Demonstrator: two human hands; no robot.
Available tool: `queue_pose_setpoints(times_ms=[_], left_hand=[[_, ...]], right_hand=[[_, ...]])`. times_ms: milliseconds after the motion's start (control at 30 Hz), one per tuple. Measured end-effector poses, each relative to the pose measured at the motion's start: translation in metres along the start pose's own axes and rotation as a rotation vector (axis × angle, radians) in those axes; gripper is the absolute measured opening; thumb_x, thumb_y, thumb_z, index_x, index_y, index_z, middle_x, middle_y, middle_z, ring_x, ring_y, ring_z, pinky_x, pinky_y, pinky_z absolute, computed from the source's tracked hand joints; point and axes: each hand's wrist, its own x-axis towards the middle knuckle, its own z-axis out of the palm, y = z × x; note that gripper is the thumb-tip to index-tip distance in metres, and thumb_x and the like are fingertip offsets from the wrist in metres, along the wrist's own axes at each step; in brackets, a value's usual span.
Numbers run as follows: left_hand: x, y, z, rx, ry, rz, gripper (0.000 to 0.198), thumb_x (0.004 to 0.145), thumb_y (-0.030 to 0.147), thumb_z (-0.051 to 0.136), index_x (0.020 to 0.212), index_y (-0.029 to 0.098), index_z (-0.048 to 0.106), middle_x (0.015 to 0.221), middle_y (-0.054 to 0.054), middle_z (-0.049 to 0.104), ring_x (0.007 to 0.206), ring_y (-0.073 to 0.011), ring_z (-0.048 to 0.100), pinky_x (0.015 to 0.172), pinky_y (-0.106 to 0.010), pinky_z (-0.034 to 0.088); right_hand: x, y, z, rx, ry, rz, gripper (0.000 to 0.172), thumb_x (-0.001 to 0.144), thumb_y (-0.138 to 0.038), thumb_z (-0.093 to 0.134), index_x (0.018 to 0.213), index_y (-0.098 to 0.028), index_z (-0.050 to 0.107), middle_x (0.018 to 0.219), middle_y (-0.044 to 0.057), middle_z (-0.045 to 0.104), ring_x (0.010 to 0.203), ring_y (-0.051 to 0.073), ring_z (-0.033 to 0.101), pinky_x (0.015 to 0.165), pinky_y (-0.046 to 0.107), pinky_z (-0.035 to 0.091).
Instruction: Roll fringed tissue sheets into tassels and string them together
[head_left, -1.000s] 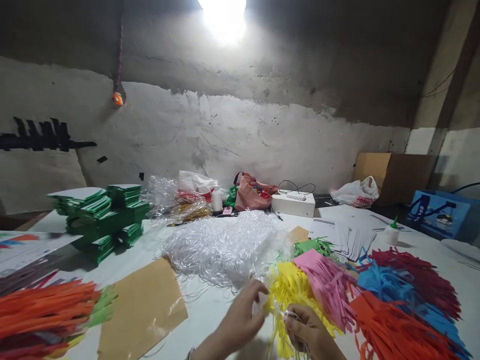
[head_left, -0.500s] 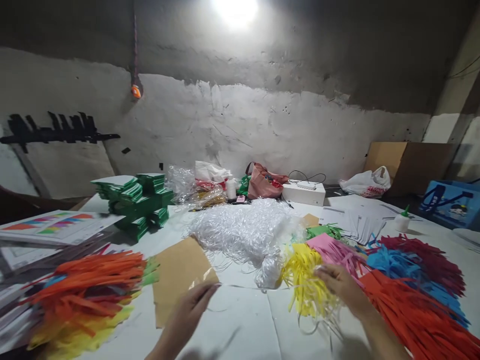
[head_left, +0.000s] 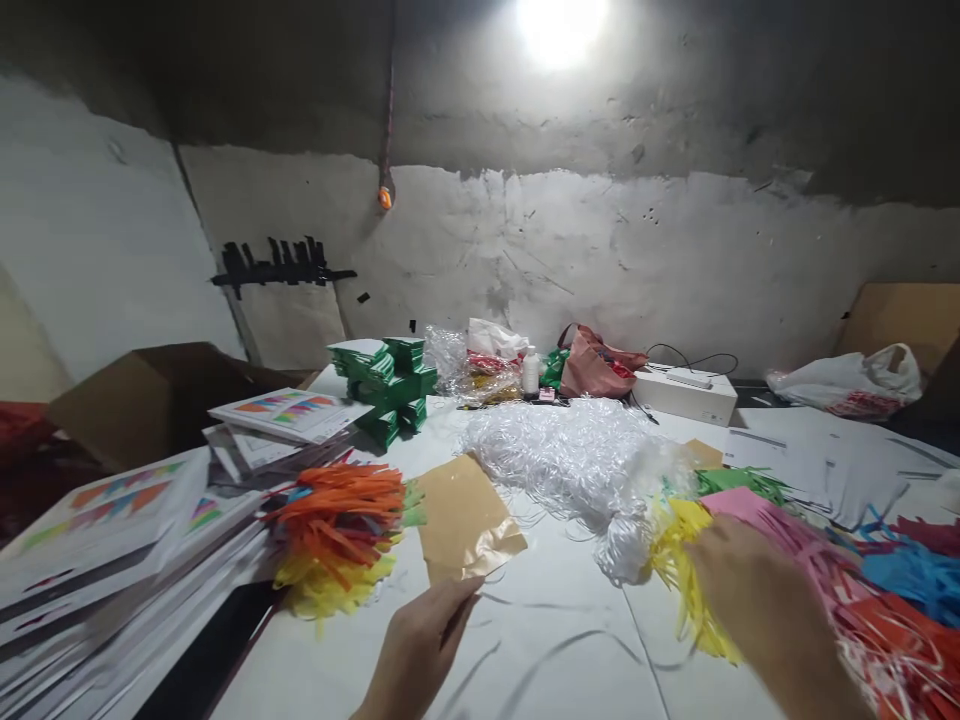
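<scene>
My left hand (head_left: 427,640) is closed in a pinch at the table's front, beside the brown paper piece (head_left: 461,510) with its shiny clear corner. A thin white ribbon (head_left: 517,601) trails rightward from its fingertips, with dark curved shadows near it on the table. On the right, my right hand (head_left: 750,580) is blurred over yellow fringed paper (head_left: 679,550), and its fingertips are smeared and partly hidden. Pink fringed paper (head_left: 772,525) lies just behind and beside that hand. A big heap of white ribbon strands (head_left: 570,450) spreads between and beyond the hands.
Orange fringed paper (head_left: 341,510) lies left, beside stacked printed sheets (head_left: 127,520). Green bundles (head_left: 386,385) stand behind. Red (head_left: 900,630) and blue fringes (head_left: 911,580) lie right. Along the wall are a pink bag (head_left: 600,365), a white box (head_left: 686,397) and a plastic bag (head_left: 847,380).
The view has turned left, so more stacked sheets show. The ribbon that was stretched between my hands now hangs slack from my left hand. My right hand has moved over the yellow and pink fringes.
</scene>
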Motion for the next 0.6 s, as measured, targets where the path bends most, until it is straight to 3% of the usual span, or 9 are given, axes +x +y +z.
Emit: queue_pose_setpoints(times_ms=[67, 133, 167, 233, 300, 433, 500, 600], left_hand=[[0.0, 0.004, 0.002, 0.033, -0.01, 0.054, 0.02, 0.096, 0.027, 0.052, 0.106, 0.027, 0.07, 0.084, -0.004, 0.08, 0.073, -0.0216, 0.076, 0.066, -0.027, 0.058], [-0.001, 0.006, 0.002, 0.064, -0.021, 0.095, 0.02, 0.097, 0.025, 0.049, 0.104, 0.025, 0.068, 0.077, -0.005, 0.077, 0.067, -0.0215, 0.074, 0.06, -0.028, 0.057], [-0.001, 0.005, 0.001, 0.08, -0.026, 0.106, 0.02, 0.098, 0.024, 0.048, 0.102, 0.024, 0.067, 0.075, -0.005, 0.075, 0.065, -0.0213, 0.073, 0.058, -0.028, 0.056], [-0.003, 0.0, -0.006, 0.109, -0.042, 0.114, 0.019, 0.099, 0.022, 0.046, 0.096, 0.023, 0.065, 0.074, -0.005, 0.072, 0.065, -0.0206, 0.071, 0.058, -0.028, 0.055], [-0.007, -0.011, -0.018, 0.132, -0.063, 0.113, 0.019, 0.099, 0.021, 0.046, 0.09, 0.024, 0.062, 0.075, -0.004, 0.069, 0.066, -0.0192, 0.07, 0.059, -0.026, 0.055], [-0.018, -0.038, -0.043, 0.17, -0.094, 0.117, 0.02, 0.099, 0.016, 0.042, 0.098, 0.025, 0.06, 0.08, -0.004, 0.069, 0.072, -0.0184, 0.069, 0.064, -0.026, 0.056], [-0.022, -0.048, -0.046, 0.201, -0.1, 0.114, 0.021, 0.098, 0.015, 0.041, 0.103, 0.025, 0.06, 0.084, -0.006, 0.07, 0.075, -0.0199, 0.07, 0.066, -0.028, 0.057], [-0.028, -0.053, -0.037, 0.266, -0.125, 0.13, 0.019, 0.096, 0.017, 0.047, 0.101, 0.026, 0.063, 0.08, -0.007, 0.072, 0.072, -0.023, 0.07, 0.063, -0.033, 0.057]], right_hand=[[0.005, -0.074, 0.041, 0.202, -0.179, -0.084, 0.016, 0.092, -0.03, 0.058, 0.087, -0.022, 0.071, 0.095, 0.011, 0.07, 0.088, 0.026, 0.063, 0.083, 0.037, 0.045], [0.008, -0.136, 0.08, 0.429, -0.415, -0.165, 0.038, 0.088, -0.037, 0.067, 0.122, -0.02, 0.064, 0.116, 0.012, 0.069, 0.102, 0.028, 0.063, 0.087, 0.035, 0.045], [0.009, -0.158, 0.097, 0.49, -0.518, -0.148, 0.039, 0.087, -0.037, 0.068, 0.121, -0.02, 0.065, 0.108, 0.011, 0.072, 0.094, 0.026, 0.065, 0.081, 0.033, 0.046], [0.011, -0.184, 0.125, 0.544, -0.663, -0.151, 0.019, 0.091, -0.03, 0.06, 0.102, -0.02, 0.072, 0.091, 0.007, 0.075, 0.08, 0.022, 0.066, 0.07, 0.028, 0.044], [0.012, -0.188, 0.144, 0.552, -0.715, -0.169, 0.024, 0.094, -0.023, 0.052, 0.084, -0.019, 0.074, 0.08, 0.005, 0.075, 0.073, 0.02, 0.065, 0.065, 0.026, 0.041], [0.015, -0.164, 0.163, 0.546, -0.791, -0.217, 0.023, 0.086, -0.02, 0.057, 0.073, -0.02, 0.076, 0.071, 0.005, 0.075, 0.063, 0.019, 0.065, 0.06, 0.025, 0.041], [0.015, -0.157, 0.17, 0.54, -0.793, -0.24, 0.012, 0.075, -0.018, 0.067, 0.077, -0.021, 0.078, 0.087, 0.009, 0.078, 0.076, 0.024, 0.068, 0.067, 0.029, 0.046], [0.011, -0.165, 0.189, 0.597, -0.748, -0.256, 0.048, 0.064, -0.018, 0.077, 0.111, -0.024, 0.075, 0.127, 0.013, 0.068, 0.11, 0.034, 0.062, 0.094, 0.038, 0.046]])
